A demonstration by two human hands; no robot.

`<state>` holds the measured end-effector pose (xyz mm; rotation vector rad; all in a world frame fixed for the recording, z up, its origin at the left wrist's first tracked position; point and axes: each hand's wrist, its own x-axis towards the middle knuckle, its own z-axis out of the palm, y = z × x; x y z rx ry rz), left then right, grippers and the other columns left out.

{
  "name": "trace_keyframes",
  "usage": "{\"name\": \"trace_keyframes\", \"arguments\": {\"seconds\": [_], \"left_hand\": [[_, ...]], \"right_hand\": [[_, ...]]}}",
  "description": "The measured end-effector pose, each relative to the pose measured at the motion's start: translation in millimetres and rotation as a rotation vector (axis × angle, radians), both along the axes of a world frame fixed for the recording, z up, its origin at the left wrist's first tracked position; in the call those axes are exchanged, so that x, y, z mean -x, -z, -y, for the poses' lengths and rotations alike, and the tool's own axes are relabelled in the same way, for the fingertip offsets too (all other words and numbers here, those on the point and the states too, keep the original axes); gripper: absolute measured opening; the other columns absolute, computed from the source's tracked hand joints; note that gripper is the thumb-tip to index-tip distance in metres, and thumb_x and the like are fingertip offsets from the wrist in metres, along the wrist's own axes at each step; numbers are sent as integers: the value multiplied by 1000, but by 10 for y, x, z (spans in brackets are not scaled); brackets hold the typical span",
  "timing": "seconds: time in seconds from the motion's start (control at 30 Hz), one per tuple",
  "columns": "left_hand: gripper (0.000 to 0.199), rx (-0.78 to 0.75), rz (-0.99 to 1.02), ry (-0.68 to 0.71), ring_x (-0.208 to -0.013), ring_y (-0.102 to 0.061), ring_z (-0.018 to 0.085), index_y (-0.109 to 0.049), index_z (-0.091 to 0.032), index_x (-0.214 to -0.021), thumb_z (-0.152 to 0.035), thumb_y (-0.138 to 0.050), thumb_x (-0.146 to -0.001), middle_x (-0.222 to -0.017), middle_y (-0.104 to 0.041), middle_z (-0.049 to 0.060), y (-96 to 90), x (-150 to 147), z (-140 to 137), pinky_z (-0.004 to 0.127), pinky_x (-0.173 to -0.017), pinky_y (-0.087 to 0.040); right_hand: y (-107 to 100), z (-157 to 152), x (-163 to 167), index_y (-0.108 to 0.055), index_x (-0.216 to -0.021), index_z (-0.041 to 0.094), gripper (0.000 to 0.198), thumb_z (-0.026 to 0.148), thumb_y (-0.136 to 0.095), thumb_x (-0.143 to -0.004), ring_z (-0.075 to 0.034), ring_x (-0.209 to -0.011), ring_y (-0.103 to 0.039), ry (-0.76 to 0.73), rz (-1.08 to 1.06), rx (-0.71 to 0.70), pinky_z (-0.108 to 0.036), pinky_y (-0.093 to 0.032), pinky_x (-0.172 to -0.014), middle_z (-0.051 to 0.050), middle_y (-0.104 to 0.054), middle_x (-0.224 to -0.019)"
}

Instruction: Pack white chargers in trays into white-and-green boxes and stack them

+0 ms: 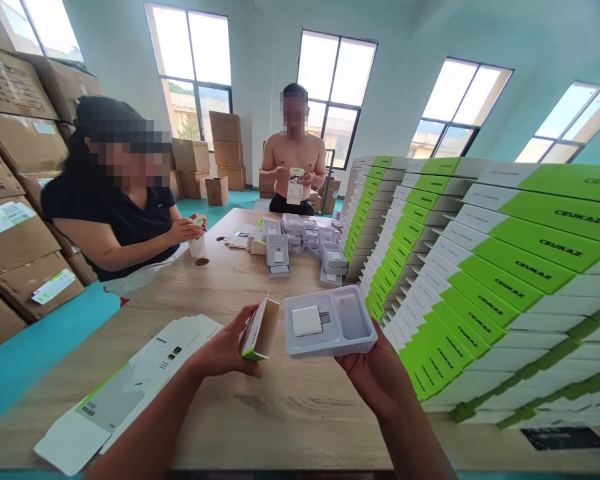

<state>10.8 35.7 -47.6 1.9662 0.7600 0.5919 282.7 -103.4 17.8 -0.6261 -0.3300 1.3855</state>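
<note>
My left hand (227, 343) is wrapped round a small white and green carton (265, 328), whose open end faces right. In my right hand (373, 367) lies a white plastic tray (300, 345), held from below and along its right end. A square white charger (307, 321) with metal prongs sits in the tray's left compartment; the right compartment shows nothing in it. A narrow gap separates the tray from the carton's mouth. Beside my left forearm, a fanned pile of flattened cartons (145, 373) lies on the wooden table (280, 413).
Tall stacks of green and white boxes (485, 280) rise along the right side. Several plastic trays (279, 253) are heaped at the table's middle. One person (125, 220) at the left and another (294, 173) at the far end handle cartons. Brown boxes (20, 147) stand at the left wall.
</note>
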Motion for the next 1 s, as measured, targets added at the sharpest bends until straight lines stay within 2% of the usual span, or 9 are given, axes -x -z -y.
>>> {"name": "trace_keyframes", "arguments": {"seconds": [0.13, 0.33, 0.53, 0.67, 0.87, 1.0], "left_hand": [[124, -36, -44, 48, -128, -54, 36, -24, -28, -153, -44, -97, -53, -140, -57, 9, -74, -83, 70, 43, -105, -47], [122, -60, -7, 56, -134, -51, 37, -29, -28, -153, -59, -95, -56, -146, -54, 12, -170, -121, 187, 46, -114, -40], [123, -129, -175, -94, -128, -55, 39, -29, -27, -152, -50, -98, -53, -146, -54, 14, -311, -160, 331, 51, -111, -42], [117, -156, -236, -145, -132, -51, 40, -32, -25, -150, -42, -98, -55, -144, -53, 13, -415, -252, 409, 52, -115, -38], [121, -131, -254, -62, -136, -50, 39, -30, -26, -151, -46, -99, -53, -147, -53, 13, -265, -269, 361, 51, -117, -37], [123, -163, -242, 22, -138, -49, 39, -30, -26, -152, -58, -97, -54, -151, -49, 15, -267, -236, 378, 48, -117, -38]], "right_hand": [[-69, 152, 184, -76, -113, 24, 30, 45, -73, -92, -25, -108, -75, -15, -53, -16, -43, -63, -92, -6, -81, -113], [64, 215, 316, -73, -123, 28, 41, 50, -75, -88, -27, -115, -73, 54, -77, -75, -45, -62, -96, -5, -81, -113], [183, 358, 312, -70, -126, 28, 43, 45, -78, -87, -27, -109, -75, 61, -128, -86, -44, -64, -90, -5, -80, -116], [182, 445, 298, -70, -125, 27, 43, 47, -77, -88, -24, -104, -76, 99, -144, -62, -41, -65, -87, -5, -80, -117], [171, 547, 70, -73, -120, 26, 41, 49, -80, -86, -24, -108, -75, 161, -188, -26, -37, -65, -86, -4, -79, -119], [230, 670, -151, -73, -118, 25, 34, 46, -74, -91, -21, -99, -76, 107, -142, 23, -34, -65, -84, -3, -80, -115]]}}
